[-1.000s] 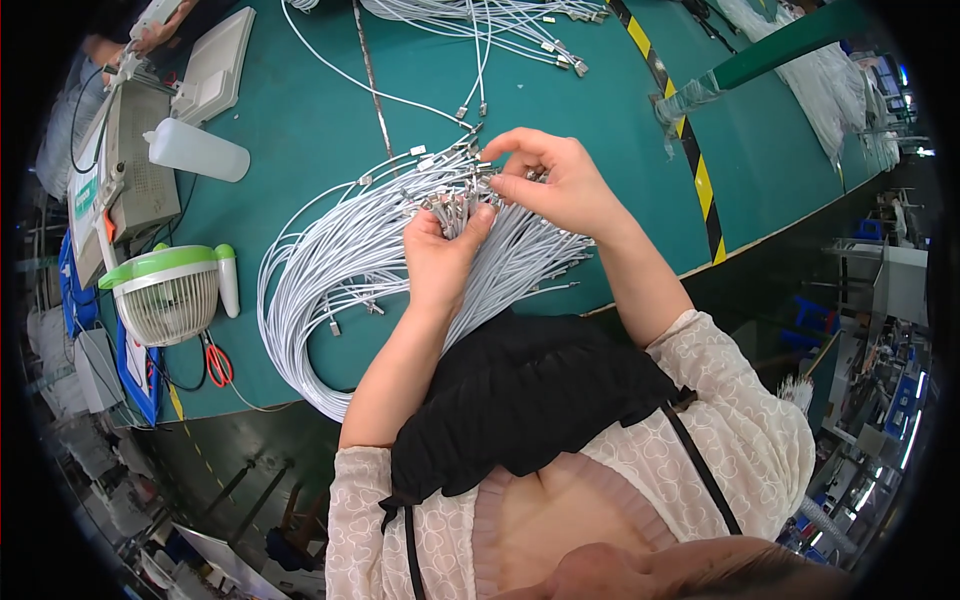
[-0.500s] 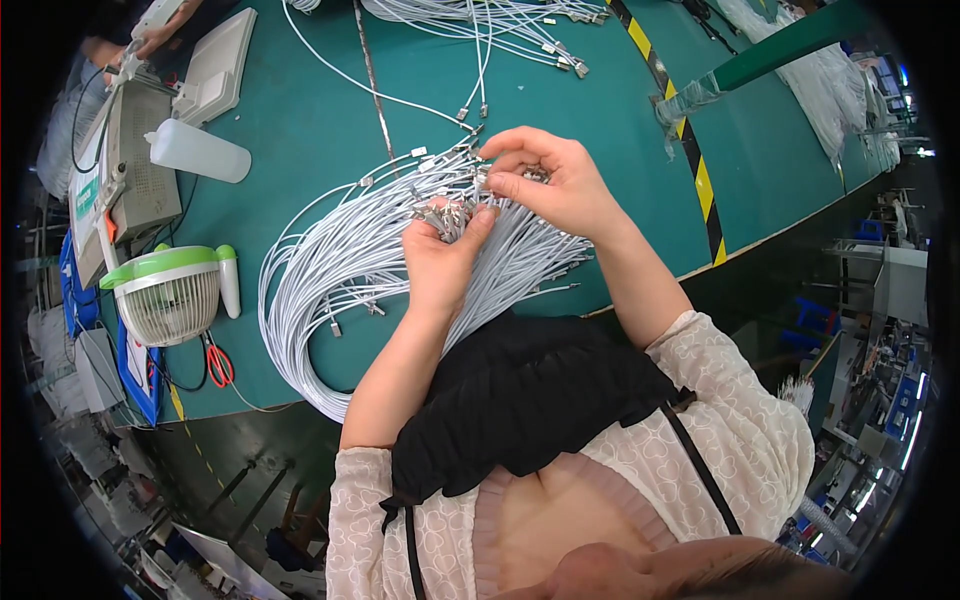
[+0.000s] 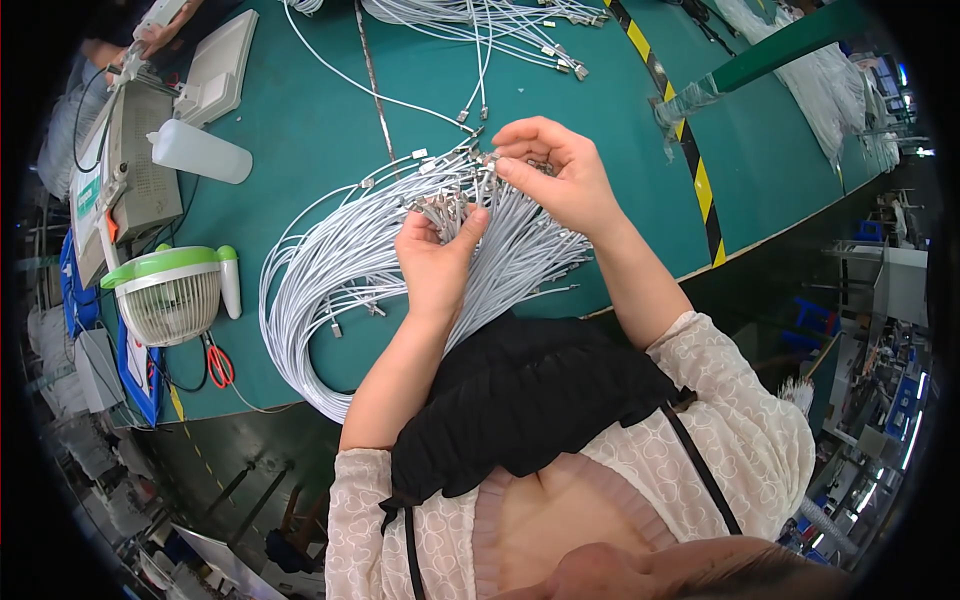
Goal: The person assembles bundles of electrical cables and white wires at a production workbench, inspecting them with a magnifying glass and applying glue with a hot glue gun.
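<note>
The person's left hand is closed round a bunch of metal connector ends, the thumb pressed along the near side and the fingers curled behind, partly hidden by them. The right hand is up at the top of the bundle, thumb and forefinger only a little apart beside the connectors — whether they pinch one, I can't tell from here. Its palm hides more metal ends beneath.

The white cables those ends belong to sweep left across the green table and loop down to its near edge. Beyond lies another spread of cables. Off to the left stand a green-topped fan and a white bottle, with red-handled scissors near the fan — all well apart from the hands. Striped tape runs along the right.
</note>
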`<state>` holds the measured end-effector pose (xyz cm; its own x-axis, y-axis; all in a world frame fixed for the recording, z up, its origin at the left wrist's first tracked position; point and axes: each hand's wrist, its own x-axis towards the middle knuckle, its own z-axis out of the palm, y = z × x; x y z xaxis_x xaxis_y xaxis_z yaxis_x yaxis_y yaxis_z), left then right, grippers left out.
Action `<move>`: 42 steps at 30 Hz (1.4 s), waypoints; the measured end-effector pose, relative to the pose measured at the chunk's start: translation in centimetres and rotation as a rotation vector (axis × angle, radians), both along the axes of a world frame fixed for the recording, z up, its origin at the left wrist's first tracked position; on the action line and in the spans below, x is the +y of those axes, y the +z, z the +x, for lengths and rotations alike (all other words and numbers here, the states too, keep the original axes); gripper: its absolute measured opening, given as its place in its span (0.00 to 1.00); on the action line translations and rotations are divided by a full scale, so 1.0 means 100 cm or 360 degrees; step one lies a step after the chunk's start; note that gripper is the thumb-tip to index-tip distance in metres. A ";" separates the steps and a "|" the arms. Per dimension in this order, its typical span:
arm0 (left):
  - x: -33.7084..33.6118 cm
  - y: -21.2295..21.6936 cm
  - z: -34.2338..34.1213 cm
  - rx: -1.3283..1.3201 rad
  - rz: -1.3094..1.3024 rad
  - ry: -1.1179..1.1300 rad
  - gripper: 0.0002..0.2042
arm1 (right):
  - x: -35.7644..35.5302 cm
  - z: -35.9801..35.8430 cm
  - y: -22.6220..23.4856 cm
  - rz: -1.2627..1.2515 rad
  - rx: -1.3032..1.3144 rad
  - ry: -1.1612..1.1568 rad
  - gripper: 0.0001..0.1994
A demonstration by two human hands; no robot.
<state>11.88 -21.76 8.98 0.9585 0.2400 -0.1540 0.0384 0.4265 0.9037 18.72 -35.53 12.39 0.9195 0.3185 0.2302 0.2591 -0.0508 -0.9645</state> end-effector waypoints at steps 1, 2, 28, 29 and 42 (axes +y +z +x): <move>0.000 0.000 0.000 -0.0001 0.0000 0.0000 0.10 | 0.000 0.000 0.002 0.0082 0.0075 0.0014 0.08; 0.001 0.000 0.000 0.0002 -0.0008 -0.0035 0.10 | 0.001 0.000 0.004 0.0165 0.0150 0.0027 0.08; 0.001 -0.005 -0.001 0.0057 -0.0113 -0.0104 0.09 | -0.005 0.000 0.006 0.0096 0.0247 -0.0045 0.08; 0.001 -0.006 0.000 0.0058 -0.0114 -0.0102 0.09 | -0.004 0.000 0.006 0.0128 0.0242 0.0002 0.08; 0.001 0.000 0.001 0.0085 -0.0080 -0.0131 0.10 | -0.007 0.002 -0.002 -0.0024 0.0264 0.0185 0.11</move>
<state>12.00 -21.65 8.93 0.9647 0.1515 -0.2153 0.1227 0.4648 0.8769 18.95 -36.28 12.20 0.9012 0.4271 0.0728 0.1014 -0.0445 -0.9939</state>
